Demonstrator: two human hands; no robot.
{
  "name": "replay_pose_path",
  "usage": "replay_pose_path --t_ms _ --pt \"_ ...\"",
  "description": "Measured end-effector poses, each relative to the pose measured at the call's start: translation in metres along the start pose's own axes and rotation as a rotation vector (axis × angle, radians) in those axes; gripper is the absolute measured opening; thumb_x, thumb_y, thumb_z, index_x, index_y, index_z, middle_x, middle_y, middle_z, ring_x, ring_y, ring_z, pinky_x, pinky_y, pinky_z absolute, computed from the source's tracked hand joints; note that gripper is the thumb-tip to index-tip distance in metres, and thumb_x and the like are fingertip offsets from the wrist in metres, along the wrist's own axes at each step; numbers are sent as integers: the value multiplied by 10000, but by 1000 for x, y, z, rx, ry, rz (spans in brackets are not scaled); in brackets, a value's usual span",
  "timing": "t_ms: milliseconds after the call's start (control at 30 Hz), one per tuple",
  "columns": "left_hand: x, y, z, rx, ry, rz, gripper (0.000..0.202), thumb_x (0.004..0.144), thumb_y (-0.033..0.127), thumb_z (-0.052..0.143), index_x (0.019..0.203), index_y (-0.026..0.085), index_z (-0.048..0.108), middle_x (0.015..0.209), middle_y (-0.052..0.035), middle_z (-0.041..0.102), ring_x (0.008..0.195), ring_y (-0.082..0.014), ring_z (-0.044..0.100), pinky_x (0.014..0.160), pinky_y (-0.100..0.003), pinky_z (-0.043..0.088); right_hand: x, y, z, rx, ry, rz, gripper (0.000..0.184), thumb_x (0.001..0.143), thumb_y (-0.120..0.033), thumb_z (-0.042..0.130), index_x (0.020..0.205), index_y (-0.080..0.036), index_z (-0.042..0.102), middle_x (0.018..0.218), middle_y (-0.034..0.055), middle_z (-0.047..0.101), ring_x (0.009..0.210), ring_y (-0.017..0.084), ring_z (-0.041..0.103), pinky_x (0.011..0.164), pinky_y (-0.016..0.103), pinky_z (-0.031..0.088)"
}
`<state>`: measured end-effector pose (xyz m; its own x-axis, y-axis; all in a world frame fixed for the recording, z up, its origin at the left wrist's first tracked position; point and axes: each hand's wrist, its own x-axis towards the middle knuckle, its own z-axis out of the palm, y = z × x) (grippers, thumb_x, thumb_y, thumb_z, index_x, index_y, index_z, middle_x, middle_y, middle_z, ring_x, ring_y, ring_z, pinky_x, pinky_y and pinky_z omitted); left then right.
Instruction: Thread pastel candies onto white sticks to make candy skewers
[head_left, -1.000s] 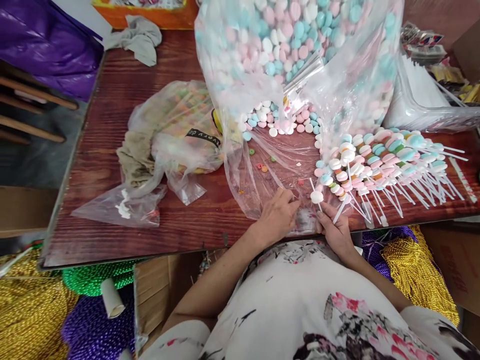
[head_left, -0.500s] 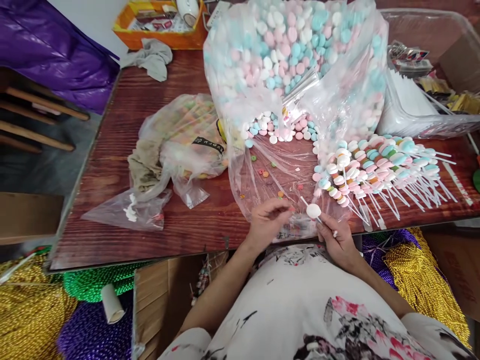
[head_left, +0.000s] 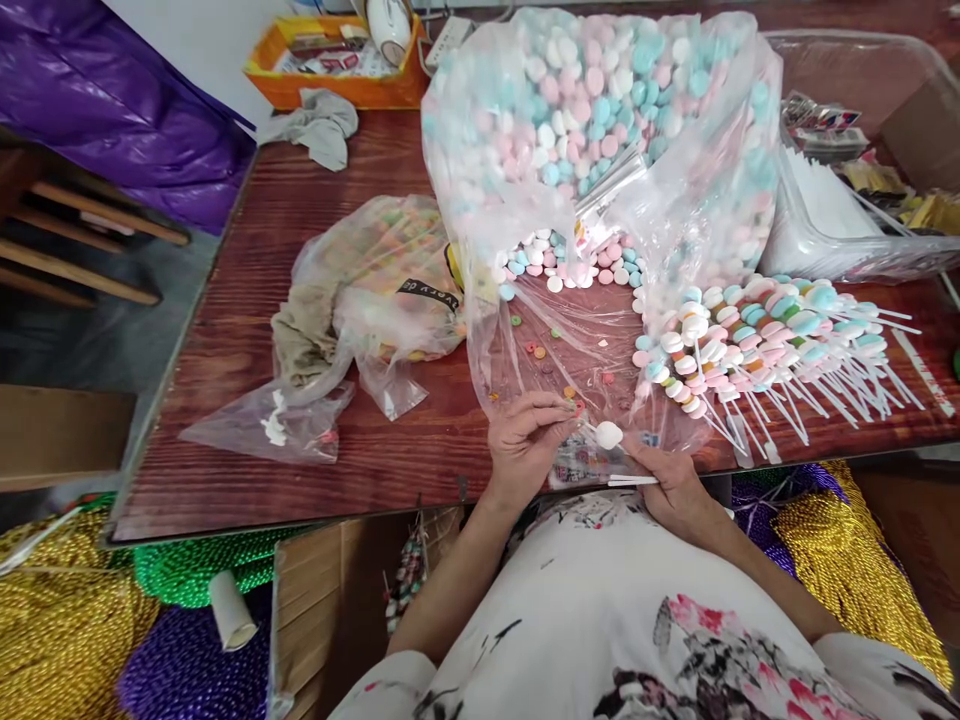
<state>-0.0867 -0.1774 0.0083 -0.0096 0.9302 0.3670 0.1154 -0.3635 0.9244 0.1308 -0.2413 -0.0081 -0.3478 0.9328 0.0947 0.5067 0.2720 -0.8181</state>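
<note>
At the near edge of the bench (head_left: pixel 420 470), 2 hands close together: right hand (head_left: pixel 675 485) grips 1 stick (head_left: pixel 590 429) carrying 1 white candy (head_left: pixel 609 435), plus 1 bare stick (head_left: pixel 632 481) lower down. Left hand (head_left: pixel 527 445) narrow, fingertips pinched at 1 red ring (head_left: pixel 580 408) beside the stick's tip; cannot tell if the ring is on the stick. Behind them, 1 big clear bag (head_left: pixel 697 200) of pink, blue and white candies, too many to count, its film spread toward the hands with 2 green rings (head_left: pixel 516 320) plus some red and orange ones. To the right, 1 heap of loaded skewers (head_left: pixel 772 335), overlapping, no firm count; 1 clear tub (head_left: pixel 817 255) behind it. To the left, 1 smaller bag (head_left: pixel 382 230) and 2 cloths (head_left: pixel 326 130), 1 grey, 1 olive; 1 orange tray (head_left: pixel 337 92) at the back
</note>
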Motion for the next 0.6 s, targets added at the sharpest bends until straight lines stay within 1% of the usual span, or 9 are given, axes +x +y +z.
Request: replay_pose_path --t_ms 167,233,267,300,367,433,500,533,600 --pt "-6 -1 -2 374 -86 363 233 791 40 686 954 194 747 987 -66 741 922 -164 703 847 -291 580 5 -1 6 28 22 13 547 860 -57 439 1370 -213 562 1091 73 759 838 184 732 768 313 590" --pt "-5 0 -1 401 -102 398 267 794 34 675 996 196 740 1010 -77 743 940 -177 704 870 -306 577 8 0 11 62 61 -11 526 877 -67 442 1371 -207 560 1065 74 759 833 181 727 764 309 592" --pt "-3 1 0 369 -86 362 262 800 47 675 1001 202 740 1006 -74 744 936 -179 704 872 -309 575 9 0 13 84 80 -30 519 883 -71 444 1370 -208 560 1047 71 758 821 177 724 759 305 592" --pt "0 3 2 305 -51 288 247 808 69 678 1005 207 739 983 -65 744 914 -174 703 859 -304 576 11 1 16 109 101 -51 511 889 -73 443 1365 -211 564 1017 64 758 802 171 721 749 299 591" --pt "7 6 5 74 37 54 239 822 141 695 1043 224 726 894 -31 727 810 -144 688 778 -273 580 14 2 20 168 148 -83 479 909 -82 439 1344 -221 583 942 44 756 763 157 713 725 281 588" --pt "16 10 9 -214 80 -194 337 789 215 750 1120 246 698 810 7 672 703 -111 640 672 -233 562 19 2 22 221 186 -94 443 929 -100 439 1319 -231 604 881 26 747 744 150 705 712 270 585" --pt "22 13 14 -405 10 -359 393 735 257 803 1116 253 708 813 13 630 679 -98 602 624 -215 536 24 2 21 255 207 -85 427 944 -119 433 1314 -239 610 886 26 740 758 154 699 716 275 585" --pt "24 14 16 -443 -49 -396 345 720 262 815 1054 245 736 841 3 624 704 -103 599 632 -216 528 26 2 19 264 208 -83 427 948 -125 425 1314 -243 611 910 30 737 771 157 695 730 285 586" --pt "23 16 22 -423 -151 -392 174 734 257 806 902 223 777 880 -20 620 767 -118 599 676 -229 515 29 1 14 271 197 -78 425 953 -131 407 1300 -252 621 958 39 731 800 164 683 780 309 581"
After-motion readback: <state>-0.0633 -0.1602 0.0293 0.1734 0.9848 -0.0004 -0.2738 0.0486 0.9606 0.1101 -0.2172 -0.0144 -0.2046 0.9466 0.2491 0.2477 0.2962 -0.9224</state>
